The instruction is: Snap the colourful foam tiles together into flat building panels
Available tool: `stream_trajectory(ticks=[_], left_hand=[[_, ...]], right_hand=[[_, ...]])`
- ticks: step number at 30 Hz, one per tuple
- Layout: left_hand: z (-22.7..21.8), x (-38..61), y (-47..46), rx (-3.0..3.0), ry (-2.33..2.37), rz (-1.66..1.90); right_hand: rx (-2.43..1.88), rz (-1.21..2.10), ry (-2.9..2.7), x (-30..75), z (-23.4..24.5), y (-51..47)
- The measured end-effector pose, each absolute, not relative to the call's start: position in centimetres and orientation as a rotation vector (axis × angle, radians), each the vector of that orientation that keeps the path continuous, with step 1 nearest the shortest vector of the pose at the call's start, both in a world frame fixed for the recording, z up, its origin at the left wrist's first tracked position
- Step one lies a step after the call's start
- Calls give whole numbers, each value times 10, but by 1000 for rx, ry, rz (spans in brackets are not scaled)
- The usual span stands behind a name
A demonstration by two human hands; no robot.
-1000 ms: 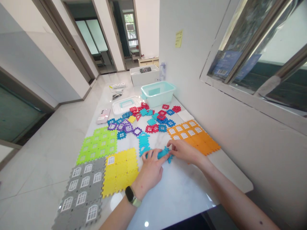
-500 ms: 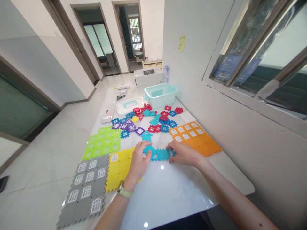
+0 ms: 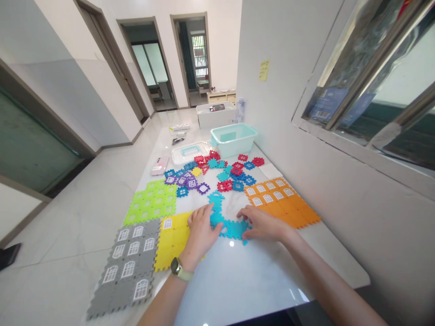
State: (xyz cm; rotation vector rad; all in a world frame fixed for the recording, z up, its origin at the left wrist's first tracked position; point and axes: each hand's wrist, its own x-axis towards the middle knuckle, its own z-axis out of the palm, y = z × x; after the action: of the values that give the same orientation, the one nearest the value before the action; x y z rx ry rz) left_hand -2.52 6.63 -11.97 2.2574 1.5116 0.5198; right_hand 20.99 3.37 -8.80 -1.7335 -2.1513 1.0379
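Note:
Light-blue interlocking plastic tiles (image 3: 234, 229) are joined in an L-shape on the white table, one arm running away from me and the other across. My left hand (image 3: 202, 228) rests at the corner of the L, its thumb on one side of a tile and its fingers on the other. At the right end, my right hand (image 3: 263, 224) has thumb and curled fingers around the end tile, which is partly hidden. A yellow tile panel (image 3: 173, 235) lies beneath and left of my left hand. To the right is an orange tile panel (image 3: 292, 208) with white window inserts.
Loose red, blue and purple tiles (image 3: 192, 182) lie beyond my hands. Green (image 3: 152, 201) and grey panels (image 3: 122, 267) are at left. Farther back are a mint bin (image 3: 234, 140), its lid (image 3: 190, 152), a pink phone (image 3: 160, 166) and a white box (image 3: 215, 118). A wall borders the right.
The camera view has shifted, moving the scene right and down. Both hands stay at the blue tiles; a bit of tile now shows below my right thumb.

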Motion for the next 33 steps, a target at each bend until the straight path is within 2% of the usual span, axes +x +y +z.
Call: stream_trajectory(ticks=[16,25,33], left_hand=[[-112,-23,61,1971,1166,738],[-109,-21,61,1673,1078,805],[-101,-24,69,1194,1058,863]], right_hand=[[-1567,1159,-2280,203,-82,26],[-1580,890,-2320,168,-85,14],[-1543,855,-2206,160,-92,11]])
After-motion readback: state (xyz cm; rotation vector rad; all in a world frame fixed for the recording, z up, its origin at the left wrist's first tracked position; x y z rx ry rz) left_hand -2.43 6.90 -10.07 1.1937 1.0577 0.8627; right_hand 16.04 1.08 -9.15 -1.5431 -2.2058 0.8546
